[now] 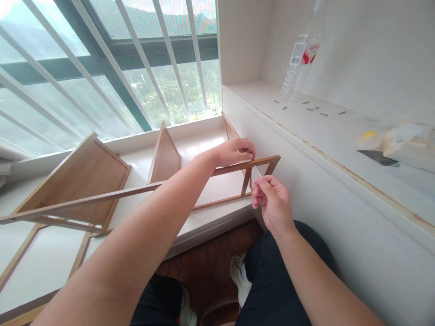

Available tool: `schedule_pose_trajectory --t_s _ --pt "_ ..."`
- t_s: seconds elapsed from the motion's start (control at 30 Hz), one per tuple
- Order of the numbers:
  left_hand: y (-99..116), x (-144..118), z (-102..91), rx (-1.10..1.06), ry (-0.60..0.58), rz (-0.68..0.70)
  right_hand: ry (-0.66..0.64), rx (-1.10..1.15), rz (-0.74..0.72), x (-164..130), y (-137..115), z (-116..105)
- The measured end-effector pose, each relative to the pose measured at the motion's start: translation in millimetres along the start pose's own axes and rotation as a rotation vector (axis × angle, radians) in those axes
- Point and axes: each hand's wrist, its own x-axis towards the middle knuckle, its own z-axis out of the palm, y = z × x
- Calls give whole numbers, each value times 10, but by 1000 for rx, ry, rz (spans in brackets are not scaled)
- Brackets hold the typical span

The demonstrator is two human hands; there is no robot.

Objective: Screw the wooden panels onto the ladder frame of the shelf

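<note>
A wooden shelf frame (102,197) lies across the window sill, with upright panels (165,156) and a long top rail (238,166). My left hand (236,151) rests on the rail near its right corner, fingers curled over the wood. My right hand (273,201) sits just below that corner and pinches a thin metal tool (257,171), whose tip points up at the rail by my left fingers. What the tip touches is hidden.
Several small dark screws (314,108) lie scattered on the white ledge (272,97) at right, beside a clear plastic bottle (301,59). A wrapped packet (408,140) and a yellow-capped item (369,138) sit further right. The barred window (136,68) is ahead; my legs and shoes are below.
</note>
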Motion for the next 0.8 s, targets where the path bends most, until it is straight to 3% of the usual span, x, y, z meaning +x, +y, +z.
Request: schedule_pose_trajectory --t_s 0.2,0.8 --pt "-16 2 -6 -10 -5 -17 2 -75 -94 8 18 -29" --pt "-8 -3 -4 -18 11 -21 -66 -12 -84 20 -3 -35"
